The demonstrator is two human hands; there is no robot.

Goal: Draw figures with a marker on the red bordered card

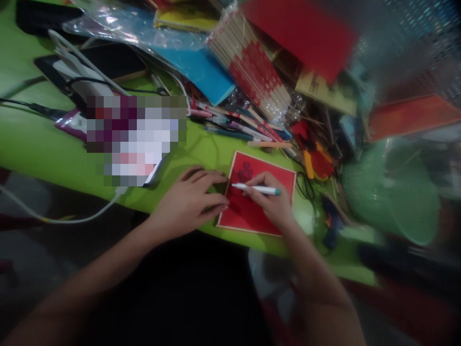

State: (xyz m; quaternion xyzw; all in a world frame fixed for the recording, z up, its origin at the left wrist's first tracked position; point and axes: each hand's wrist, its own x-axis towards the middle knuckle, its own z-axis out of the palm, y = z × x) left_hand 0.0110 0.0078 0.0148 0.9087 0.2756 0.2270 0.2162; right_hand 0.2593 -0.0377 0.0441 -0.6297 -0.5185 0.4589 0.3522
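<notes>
Bare forearms point(104, 266) stretch from the frame's bottom, right hand point(275, 202) pinching a white pen point(265, 190) over a red panel point(248, 214) right of centre, left hand point(190, 199) loosely open at its edge, one dark sketch point(247, 169) up top, the rest seemingly bare, though blurred.

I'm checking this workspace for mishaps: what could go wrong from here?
The right hand holds a white pen just below the dark drawing, so a slip could leave a stray mark.
The left hand is at the red panel's left edge; a nudge might shift it.
The white cable hangs past the table's near edge, so the left forearm could snag it.
</notes>
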